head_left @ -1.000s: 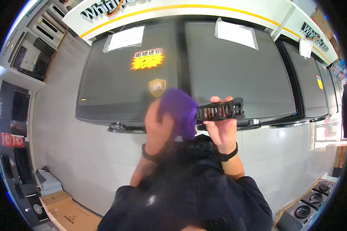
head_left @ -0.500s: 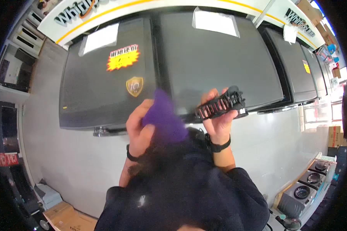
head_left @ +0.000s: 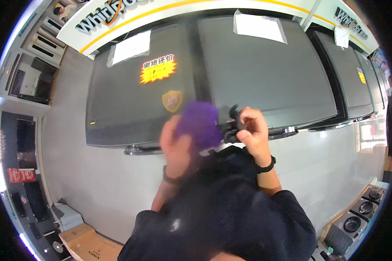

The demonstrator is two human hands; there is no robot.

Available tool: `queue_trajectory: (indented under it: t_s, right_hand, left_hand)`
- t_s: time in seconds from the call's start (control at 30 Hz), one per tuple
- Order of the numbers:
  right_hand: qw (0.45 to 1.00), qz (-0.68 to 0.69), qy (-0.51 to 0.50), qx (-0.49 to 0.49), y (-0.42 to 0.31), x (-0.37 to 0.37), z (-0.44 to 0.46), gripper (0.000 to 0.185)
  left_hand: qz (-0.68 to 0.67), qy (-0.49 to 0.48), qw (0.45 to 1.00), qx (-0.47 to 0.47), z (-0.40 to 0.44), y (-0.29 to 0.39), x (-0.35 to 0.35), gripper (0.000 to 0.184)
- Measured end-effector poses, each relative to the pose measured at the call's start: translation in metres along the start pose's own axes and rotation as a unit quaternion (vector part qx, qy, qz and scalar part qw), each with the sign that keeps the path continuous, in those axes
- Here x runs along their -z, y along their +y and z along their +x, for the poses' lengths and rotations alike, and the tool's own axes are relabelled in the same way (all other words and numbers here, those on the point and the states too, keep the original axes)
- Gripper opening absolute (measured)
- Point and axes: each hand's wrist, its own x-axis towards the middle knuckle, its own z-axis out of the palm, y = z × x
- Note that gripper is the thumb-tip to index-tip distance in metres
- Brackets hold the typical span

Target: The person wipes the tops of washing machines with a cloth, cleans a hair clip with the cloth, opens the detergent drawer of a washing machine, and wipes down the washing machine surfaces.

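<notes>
A purple cloth (head_left: 199, 125) is in my left hand (head_left: 177, 145), whose fingers are smeared by motion but wrap its left edge. My right hand (head_left: 256, 132) pinches a black slotted piece (head_left: 234, 126) between thumb and fingers. The piece's left end lies right beside the cloth; whether they touch is hard to tell. Both hands are in front of my dark shirt, over the near edge of two dark grey appliance tops (head_left: 265, 69).
A white Whirlpool sign board (head_left: 161, 13) runs behind the appliances. Paper sheets in plastic sleeves lie on their tops. A cardboard box (head_left: 89, 243) stands low left, cooktops (head_left: 352, 224) low right. A person (head_left: 67, 11) is far back left.
The black piece has turned from its long slotted side to a narrower view, with my right fingers now bent around its end. The cloth and left hand have shifted, and the head view has swung.
</notes>
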Motion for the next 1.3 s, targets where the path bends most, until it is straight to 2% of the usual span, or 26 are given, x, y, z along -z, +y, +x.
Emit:
queue_trajectory:
  t_s: [0.07,0.2,0.27,0.3,0.4,0.43,0.53,0.57,0.63,0.73,0.8,0.87,0.93,0.97,1.07,1.13,1.17,1.2,1.3]
  right_hand:
    - [0.993,-0.110,-0.039,0.010,-0.009,0.000,0.005,0.050]
    - [0.983,-0.175,-0.054,0.014,-0.014,-0.006,0.010,0.047]
    - [0.970,-0.225,-0.068,0.064,-0.017,-0.012,0.017,0.045]
    - [0.960,-0.256,-0.071,0.086,-0.019,-0.013,0.019,0.044]
    - [0.957,-0.276,-0.054,0.069,-0.019,-0.023,0.018,0.041]
    - [0.948,-0.300,-0.050,0.095,-0.020,-0.026,0.018,0.041]
    - [0.912,-0.396,-0.059,0.090,-0.025,-0.030,0.016,0.044]
    - [0.906,-0.408,-0.068,0.096,-0.021,-0.029,0.016,0.046]
    - [0.889,-0.435,-0.085,0.115,-0.014,-0.026,0.019,0.049]
    - [0.897,-0.418,-0.099,0.108,-0.021,-0.021,0.025,0.049]
    - [0.942,-0.306,-0.090,0.104,-0.023,-0.011,0.024,0.055]
    - [0.986,-0.138,-0.056,0.072,-0.021,-0.013,0.020,0.061]
    - [0.997,0.078,-0.004,0.023,-0.020,-0.019,0.021,0.068]
    - [0.995,0.095,-0.002,0.018,-0.021,-0.022,0.023,0.066]
    - [0.995,0.029,-0.002,0.094,-0.007,-0.020,0.033,0.055]
    - [0.989,0.094,0.077,0.083,-0.009,-0.021,0.038,0.045]
    - [0.985,0.121,0.083,0.093,-0.009,-0.016,0.039,0.043]
    - [0.980,0.148,0.089,0.102,-0.006,-0.009,0.039,0.042]
    - [0.981,0.108,0.086,0.134,-0.006,-0.004,0.035,0.042]
  left_hand:
    - [-0.020,0.000,1.000,0.012,0.005,0.010,-0.003,0.035]
    - [0.080,-0.023,0.996,0.015,0.010,0.021,-0.002,0.034]
    - [0.098,-0.029,0.994,0.027,0.010,0.021,-0.014,0.034]
    - [0.132,-0.035,0.991,0.003,0.010,0.009,-0.012,0.038]
    - [0.231,-0.116,0.965,-0.050,0.022,0.018,-0.013,0.046]
    - [0.224,-0.105,0.967,-0.059,0.026,0.018,-0.015,0.048]
    - [0.304,-0.101,0.947,-0.030,0.029,0.020,-0.022,0.049]
    - [0.306,-0.079,0.948,0.020,0.030,0.016,-0.025,0.046]
    - [0.261,-0.058,0.963,0.024,0.031,-0.001,-0.025,0.042]
    - [0.230,-0.013,0.973,0.020,0.030,-0.009,-0.027,0.035]
    - [0.226,0.018,0.974,0.003,0.028,-0.009,-0.025,0.035]
    - [0.208,0.058,0.976,0.004,0.026,-0.011,-0.026,0.035]
    - [0.195,0.077,0.978,-0.010,0.029,-0.012,-0.033,0.035]
    - [0.195,0.072,0.978,-0.019,0.028,-0.011,-0.037,0.035]
    - [0.182,0.055,0.980,-0.050,0.020,-0.011,-0.054,0.039]
    - [0.206,0.037,0.975,-0.079,0.016,-0.004,-0.062,0.041]
    - [0.288,0.003,0.942,-0.170,0.016,-0.002,-0.063,0.043]
    - [0.266,-0.027,0.949,-0.166,0.014,-0.001,-0.063,0.042]
    - [0.257,-0.041,0.951,-0.170,0.014,-0.001,-0.064,0.045]
